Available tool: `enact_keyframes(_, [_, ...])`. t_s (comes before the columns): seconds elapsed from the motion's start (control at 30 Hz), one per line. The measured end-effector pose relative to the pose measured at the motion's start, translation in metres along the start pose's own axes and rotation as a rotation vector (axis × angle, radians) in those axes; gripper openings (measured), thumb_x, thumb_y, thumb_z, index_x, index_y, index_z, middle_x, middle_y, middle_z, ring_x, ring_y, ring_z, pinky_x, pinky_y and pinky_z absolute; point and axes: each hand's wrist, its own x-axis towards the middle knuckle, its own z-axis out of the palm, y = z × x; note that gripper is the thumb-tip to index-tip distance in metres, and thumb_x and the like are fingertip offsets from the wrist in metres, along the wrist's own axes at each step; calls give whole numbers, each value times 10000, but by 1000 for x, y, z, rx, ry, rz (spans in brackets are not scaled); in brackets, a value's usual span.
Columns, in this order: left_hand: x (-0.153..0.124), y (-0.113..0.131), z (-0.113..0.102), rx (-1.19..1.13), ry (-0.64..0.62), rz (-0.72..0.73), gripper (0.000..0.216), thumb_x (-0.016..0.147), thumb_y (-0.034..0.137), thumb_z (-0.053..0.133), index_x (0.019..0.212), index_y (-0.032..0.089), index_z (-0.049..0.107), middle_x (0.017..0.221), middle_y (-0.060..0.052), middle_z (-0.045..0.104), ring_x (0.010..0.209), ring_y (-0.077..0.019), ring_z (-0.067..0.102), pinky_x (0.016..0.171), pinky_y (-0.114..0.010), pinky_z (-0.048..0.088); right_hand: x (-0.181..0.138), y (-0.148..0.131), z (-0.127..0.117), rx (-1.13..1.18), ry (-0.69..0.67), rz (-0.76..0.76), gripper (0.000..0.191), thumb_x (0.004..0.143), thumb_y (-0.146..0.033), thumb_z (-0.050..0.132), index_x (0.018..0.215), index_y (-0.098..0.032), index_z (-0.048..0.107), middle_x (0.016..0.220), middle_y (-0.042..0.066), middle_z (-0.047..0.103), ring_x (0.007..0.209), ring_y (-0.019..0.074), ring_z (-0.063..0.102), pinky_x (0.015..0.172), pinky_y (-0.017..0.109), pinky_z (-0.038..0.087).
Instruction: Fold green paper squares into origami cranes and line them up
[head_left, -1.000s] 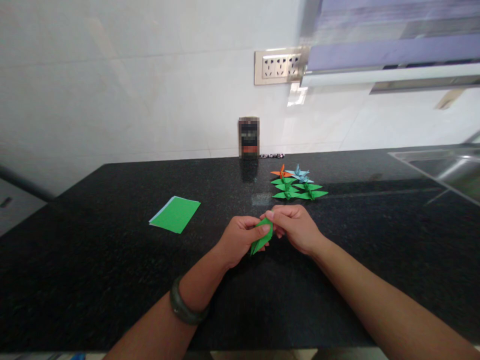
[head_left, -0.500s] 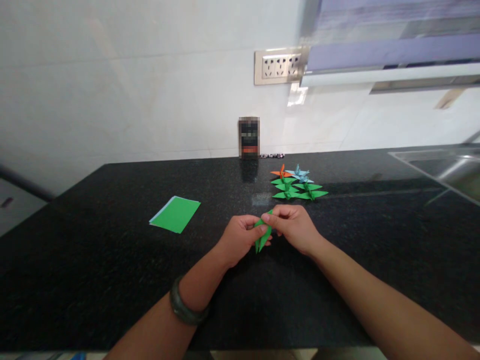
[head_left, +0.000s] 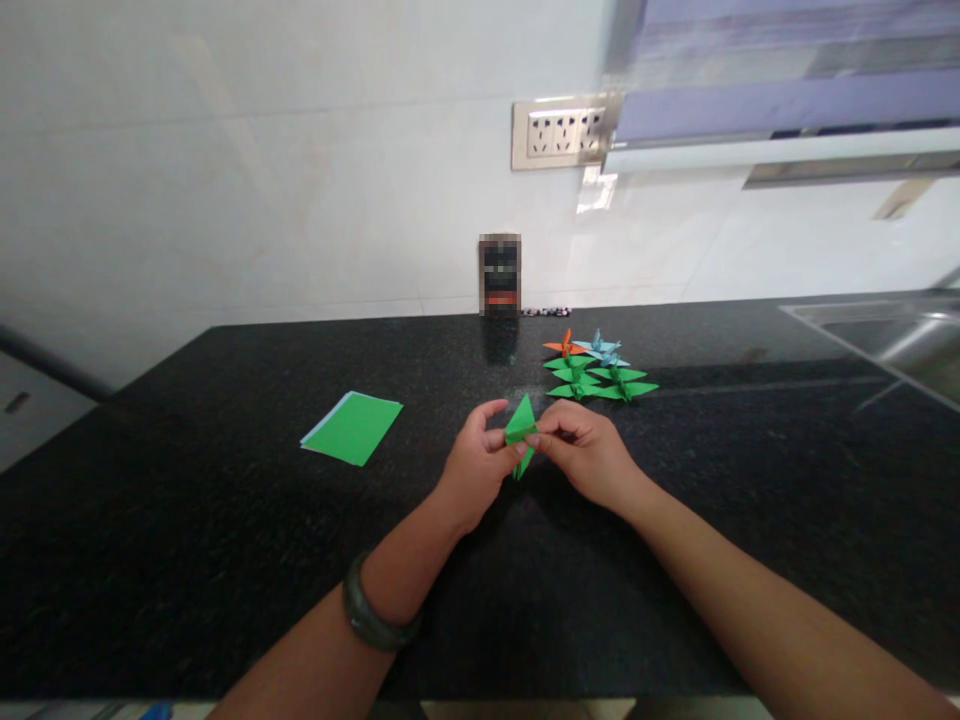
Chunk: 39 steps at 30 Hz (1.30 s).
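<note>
A folded piece of green origami paper (head_left: 522, 418) is held up between my two hands, its upper end a pointed flap and its lower end split into narrow points. My left hand (head_left: 478, 462) pinches its left side with thumb and fingers, the index finger raised away from the paper. On the other side, my right hand (head_left: 583, 446) grips the right edge between thumb and fingertips. Just beyond my right hand sit several green paper cranes (head_left: 619, 384), with light blue paper cranes (head_left: 604, 350) and an orange paper crane (head_left: 567, 346) behind them.
A stack of square paper (head_left: 352, 428), green on top with light blue below, lies to the left on the black countertop (head_left: 225, 520). Against the wall stands a blurred dark phone-like object (head_left: 499, 276), a beaded strap beside it. A metal sink (head_left: 907, 335) is at far right.
The upper part of the green paper now stands as an opened pointed flap above my fingers. My left index finger has lifted off, and my right fingers have shifted down the edge.
</note>
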Motion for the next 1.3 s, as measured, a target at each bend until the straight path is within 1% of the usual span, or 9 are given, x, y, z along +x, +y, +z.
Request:
enact_keyframes(0.07, [1, -2, -1, -56, -7, 5, 548, 584, 211, 744, 1057, 121, 483, 732, -21, 657, 632, -112, 588, 649, -252, 432, -1, 0, 0, -39, 26, -97, 96, 776, -186, 579, 713, -196, 651, 676, 18, 575, 663, 132, 527, 620, 274, 419])
enact_keyframes(0.13, [3, -3, -1, -84, -34, 23, 428, 603, 212, 728, 974, 111, 538, 732, -26, 655, 643, -108, 582, 674, -257, 429, -1, -1, 0, -65, 46, -126, 90, 778, -174, 570, 772, -200, 656, 715, 26, 574, 666, 133, 521, 597, 269, 414])
enact_keyframes(0.27, [3, -5, -1, 30, -90, 91, 314, 663, 223, 683, 937, 120, 567, 738, -23, 669, 660, -109, 588, 690, -249, 426, -1, -4, 1, -95, 29, -163, 115, 737, -185, 636, 844, -215, 664, 762, 26, 536, 671, 128, 498, 554, 251, 401])
enact_keyframes(0.57, [-1, -5, 0, 289, -161, 220, 289, 770, 217, 551, 1046, 144, 593, 887, -49, 685, 784, -152, 617, 752, -270, 446, -2, -8, 3, -139, 31, -200, 154, 753, -146, 606, 820, -249, 698, 738, 13, 526, 703, 135, 524, 604, 268, 428])
enact_keyframes(0.83, [0, -9, -3, 468, -139, 247, 312, 793, 218, 511, 1088, 170, 601, 842, -32, 679, 741, -149, 600, 730, -261, 449, -2, -7, 0, -154, -74, -241, 194, 786, -117, 556, 851, -244, 688, 735, 19, 509, 710, 135, 508, 606, 257, 424])
enact_keyframes(0.93, [1, -9, -4, 455, -158, 255, 300, 795, 205, 501, 1075, 177, 602, 877, -36, 675, 767, -150, 598, 741, -261, 445, -2, -8, 1, -124, -89, -240, 196, 788, -109, 553, 867, -238, 677, 749, 22, 504, 733, 138, 505, 626, 259, 426])
enact_keyframes(1.1, [1, -9, -3, 375, -179, 217, 259, 774, 196, 525, 1015, 165, 615, 829, -27, 673, 685, -129, 585, 679, -243, 439, -2, -10, 0, -100, -106, -214, 182, 792, -105, 548, 832, -230, 673, 745, 21, 493, 727, 137, 499, 626, 261, 424])
enact_keyframes(1.23, [1, -6, -3, 201, -134, 143, 263, 724, 190, 590, 982, 141, 601, 807, -30, 674, 704, -130, 593, 679, -242, 431, 0, -3, -4, -47, -57, -148, 155, 777, -121, 579, 884, -212, 644, 812, 34, 536, 758, 142, 520, 659, 275, 435])
enact_keyframes(1.3, [1, -4, -4, 122, -104, 91, 274, 689, 186, 626, 956, 130, 601, 780, -29, 674, 686, -126, 592, 661, -237, 426, 2, 1, -6, -31, -46, -128, 106, 778, -127, 580, 837, -196, 634, 813, 35, 544, 762, 141, 530, 679, 279, 436])
